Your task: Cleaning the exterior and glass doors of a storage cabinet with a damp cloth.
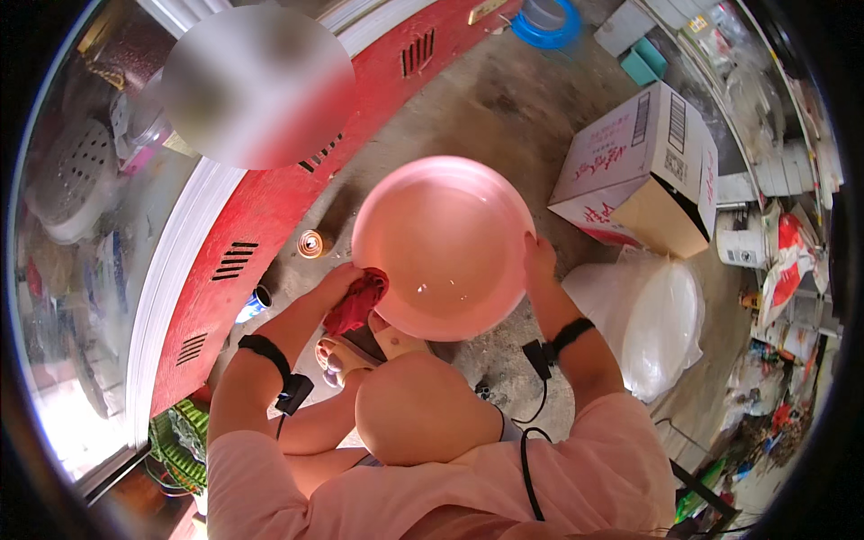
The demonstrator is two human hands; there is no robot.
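A round pink plastic basin [364,202] is in front of me, between my two arms. Shallow clear liquid [445,250] seems to cover its bottom, with small glints on it. At the basin's left rim, my left hand [343,282] grips a bunched dark red cloth [352,307], which hangs down outside the rim. My right hand [540,260] clasps the right rim, its fingers hidden beneath. Whether the basin rests on the floor or is held above it, I cannot tell. My sandalled foot [341,361] shows just below the cloth.
A red panel with vents [270,216] runs along the left, with an orange can [310,244] and a blue can [255,304] near it. To the right stand a cardboard box [607,148] and a clear plastic bag [655,324], before cluttered shelves [776,162]. A blue basin [563,30] lies farther off.
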